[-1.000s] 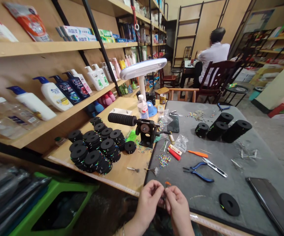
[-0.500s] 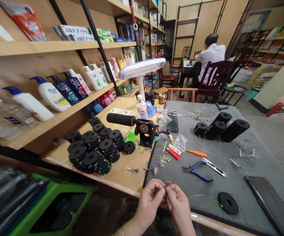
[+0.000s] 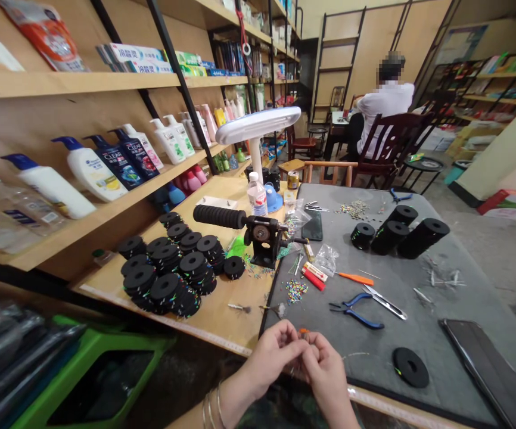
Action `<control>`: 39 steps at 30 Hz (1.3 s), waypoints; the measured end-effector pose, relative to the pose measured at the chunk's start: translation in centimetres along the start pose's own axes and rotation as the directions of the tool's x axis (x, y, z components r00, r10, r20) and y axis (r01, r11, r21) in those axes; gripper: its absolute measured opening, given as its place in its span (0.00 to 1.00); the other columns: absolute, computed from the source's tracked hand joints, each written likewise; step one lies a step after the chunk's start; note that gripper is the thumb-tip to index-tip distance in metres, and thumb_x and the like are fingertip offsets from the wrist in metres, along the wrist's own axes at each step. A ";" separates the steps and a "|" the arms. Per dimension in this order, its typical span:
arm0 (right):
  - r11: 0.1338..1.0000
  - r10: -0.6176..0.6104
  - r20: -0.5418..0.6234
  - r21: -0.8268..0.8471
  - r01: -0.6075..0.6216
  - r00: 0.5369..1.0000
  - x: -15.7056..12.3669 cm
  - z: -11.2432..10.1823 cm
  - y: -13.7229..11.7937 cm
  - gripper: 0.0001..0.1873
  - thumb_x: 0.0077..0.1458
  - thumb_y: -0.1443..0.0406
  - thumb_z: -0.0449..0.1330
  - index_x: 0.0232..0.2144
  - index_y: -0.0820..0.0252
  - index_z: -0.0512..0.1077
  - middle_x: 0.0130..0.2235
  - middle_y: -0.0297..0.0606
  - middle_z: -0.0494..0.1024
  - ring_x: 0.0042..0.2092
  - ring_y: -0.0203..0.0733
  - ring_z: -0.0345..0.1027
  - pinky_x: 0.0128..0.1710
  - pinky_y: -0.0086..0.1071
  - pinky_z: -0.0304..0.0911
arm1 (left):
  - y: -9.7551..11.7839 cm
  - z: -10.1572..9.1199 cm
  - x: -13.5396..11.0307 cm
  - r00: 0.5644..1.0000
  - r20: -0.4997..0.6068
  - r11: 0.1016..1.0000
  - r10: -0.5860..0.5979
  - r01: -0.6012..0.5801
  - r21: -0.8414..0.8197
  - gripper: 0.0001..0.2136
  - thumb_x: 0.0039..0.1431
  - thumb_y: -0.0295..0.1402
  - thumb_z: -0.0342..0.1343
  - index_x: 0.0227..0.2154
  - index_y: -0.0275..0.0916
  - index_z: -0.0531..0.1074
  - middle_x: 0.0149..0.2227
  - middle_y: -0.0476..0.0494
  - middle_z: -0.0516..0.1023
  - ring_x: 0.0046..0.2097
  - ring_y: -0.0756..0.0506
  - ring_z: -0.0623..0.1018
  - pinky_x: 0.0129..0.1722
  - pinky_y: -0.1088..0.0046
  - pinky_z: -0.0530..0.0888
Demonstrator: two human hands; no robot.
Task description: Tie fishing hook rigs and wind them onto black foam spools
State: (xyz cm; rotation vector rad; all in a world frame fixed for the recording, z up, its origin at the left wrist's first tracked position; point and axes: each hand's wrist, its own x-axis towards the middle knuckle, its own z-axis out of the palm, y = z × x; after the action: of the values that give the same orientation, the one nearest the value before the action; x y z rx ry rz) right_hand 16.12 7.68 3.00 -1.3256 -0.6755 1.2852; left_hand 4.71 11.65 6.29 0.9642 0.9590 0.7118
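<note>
Left hand (image 3: 272, 357) and right hand (image 3: 326, 370) meet fingertip to fingertip over the near edge of the mat (image 3: 419, 333). Both are pinched closed on a small orange piece (image 3: 303, 330), which shows just above the fingers. Its long axis and heading are too small to tell. Pliers (image 3: 356, 310) lie beyond, apart.

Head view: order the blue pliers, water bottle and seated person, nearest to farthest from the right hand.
1. Blue pliers, on the grey mat beyond the right hand.
2. Water bottle, beside the lamp post.
3. Seated person, far back, on a chair.
</note>
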 end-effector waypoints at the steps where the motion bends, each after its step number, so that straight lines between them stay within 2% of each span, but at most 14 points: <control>1: 1.000 0.001 0.004 -0.004 -0.001 1.000 0.0 -0.1 -0.1 0.21 0.38 0.49 0.65 0.21 0.58 0.65 0.11 0.18 0.53 0.14 0.26 0.42 0.14 0.22 0.41 | 0.0 0.1 0.0 1.000 0.008 1.000 -0.020 0.020 -0.007 0.17 0.44 0.41 0.65 0.24 0.37 0.64 0.23 0.54 0.66 0.27 0.53 0.65 0.26 0.79 0.61; 5: 1.000 0.001 0.008 -0.004 -0.001 1.000 0.1 -0.2 -0.5 0.24 0.39 0.46 0.64 0.22 0.58 0.65 0.12 0.18 0.54 0.15 0.27 0.42 0.14 0.22 0.42 | -0.9 0.5 -0.3 0.998 0.046 0.996 -0.032 0.036 -0.084 0.20 0.40 0.42 0.67 0.21 0.38 0.61 0.22 0.54 0.67 0.26 0.53 0.67 0.26 0.79 0.63; 10: 1.000 -0.001 0.032 -0.001 0.001 0.999 0.1 -0.3 -1.0 0.26 0.38 0.43 0.64 0.24 0.58 0.65 0.13 0.19 0.55 0.16 0.28 0.44 0.15 0.23 0.44 | -1.9 1.0 -0.5 0.998 -0.037 0.985 -0.050 0.043 -0.166 0.18 0.41 0.39 0.66 0.20 0.38 0.60 0.20 0.56 0.66 0.24 0.53 0.68 0.25 0.78 0.66; 13: 1.000 0.006 0.039 0.008 -0.006 0.999 0.2 -0.5 -1.1 0.27 0.37 0.42 0.64 0.23 0.58 0.65 0.14 0.19 0.55 0.16 0.27 0.43 0.14 0.22 0.42 | -1.3 0.4 -0.5 0.992 0.051 0.962 -0.114 0.123 -0.242 0.14 0.40 0.30 0.65 0.24 0.38 0.62 0.24 0.53 0.72 0.27 0.50 0.74 0.29 0.74 0.70; 15: 1.000 0.009 0.043 0.006 -0.010 0.999 0.3 -0.7 -1.2 0.27 0.36 0.42 0.64 0.22 0.57 0.64 0.14 0.20 0.55 0.16 0.27 0.43 0.14 0.22 0.41 | -0.6 -0.2 -0.4 0.972 0.147 0.928 -0.181 0.218 -0.301 0.13 0.40 0.29 0.63 0.29 0.37 0.65 0.29 0.48 0.76 0.32 0.47 0.77 0.32 0.71 0.72; 17: 1.000 0.005 0.061 -0.010 -0.004 0.998 0.3 -0.8 -1.3 0.26 0.37 0.43 0.65 0.21 0.57 0.64 0.14 0.20 0.55 0.15 0.27 0.44 0.13 0.22 0.42 | -0.1 -0.7 -0.3 0.941 0.228 0.895 -0.249 0.314 -0.318 0.11 0.45 0.34 0.60 0.32 0.37 0.66 0.31 0.44 0.77 0.33 0.45 0.78 0.31 0.69 0.73; 19: 0.999 -0.011 0.098 -0.043 0.015 0.995 0.2 -1.0 -1.3 0.26 0.39 0.43 0.64 0.21 0.58 0.64 0.13 0.20 0.56 0.15 0.28 0.45 0.13 0.23 0.43 | 0.0 -0.9 -0.1 0.930 0.230 0.897 -0.286 0.344 -0.277 0.12 0.48 0.39 0.59 0.30 0.36 0.67 0.29 0.45 0.76 0.31 0.46 0.77 0.29 0.71 0.72; 23: 0.994 -0.035 0.148 -0.097 0.050 0.988 0.1 -1.1 -1.1 0.26 0.42 0.43 0.62 0.22 0.59 0.65 0.13 0.20 0.57 0.14 0.27 0.45 0.13 0.22 0.42 | -0.7 -0.8 0.1 0.963 0.131 0.949 -0.235 0.256 -0.183 0.16 0.43 0.38 0.66 0.25 0.36 0.66 0.26 0.50 0.72 0.26 0.51 0.73 0.28 0.72 0.72; 29: 0.999 0.032 0.158 0.000 -0.032 0.987 0.2 -1.0 -0.6 0.27 0.39 0.42 0.64 0.22 0.58 0.63 0.11 0.17 0.54 0.13 0.25 0.40 0.13 0.22 0.38 | -1.5 -0.4 -0.2 0.968 0.119 0.950 -0.222 0.242 -0.196 0.18 0.41 0.40 0.68 0.24 0.36 0.65 0.23 0.52 0.71 0.23 0.53 0.70 0.26 0.75 0.70; 33: 0.999 0.020 0.132 0.034 -0.025 0.991 0.5 -0.7 -0.5 0.28 0.38 0.41 0.64 0.23 0.58 0.63 0.12 0.17 0.53 0.14 0.25 0.40 0.14 0.21 0.37 | -1.7 0.1 -0.4 0.986 0.037 0.957 -0.164 0.168 -0.235 0.17 0.42 0.41 0.67 0.24 0.37 0.66 0.28 0.50 0.71 0.30 0.50 0.72 0.29 0.73 0.72; 35: 0.999 0.016 0.127 0.040 -0.022 0.992 0.5 -0.7 -0.6 0.28 0.38 0.42 0.64 0.23 0.58 0.63 0.12 0.17 0.53 0.15 0.25 0.39 0.14 0.21 0.36 | -1.5 0.1 -0.4 0.991 0.003 0.967 -0.135 0.132 -0.217 0.17 0.41 0.41 0.67 0.24 0.36 0.67 0.33 0.46 0.74 0.33 0.48 0.73 0.29 0.74 0.72; 37: 0.999 0.017 0.131 0.043 -0.023 0.991 0.5 -0.8 -0.6 0.27 0.39 0.43 0.65 0.23 0.58 0.64 0.11 0.17 0.53 0.14 0.25 0.39 0.14 0.21 0.36 | -1.3 -0.1 -0.5 0.996 -0.026 0.987 -0.081 0.077 -0.140 0.15 0.41 0.40 0.68 0.23 0.35 0.68 0.40 0.42 0.75 0.37 0.46 0.74 0.31 0.74 0.71; 39: 0.998 0.024 0.145 0.050 -0.031 0.989 0.5 -0.9 -0.7 0.26 0.39 0.43 0.65 0.23 0.59 0.64 0.11 0.17 0.53 0.14 0.24 0.39 0.14 0.22 0.35 | -1.1 -0.3 -0.4 0.999 -0.038 0.999 0.008 -0.009 -0.043 0.13 0.42 0.37 0.67 0.22 0.35 0.70 0.42 0.41 0.75 0.39 0.46 0.74 0.36 0.74 0.69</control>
State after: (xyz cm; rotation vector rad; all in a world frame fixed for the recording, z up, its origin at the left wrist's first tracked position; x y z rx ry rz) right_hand 17.22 8.00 3.30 -1.2115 -0.7211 1.4223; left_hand 4.35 10.92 5.35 0.9205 0.9695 0.7572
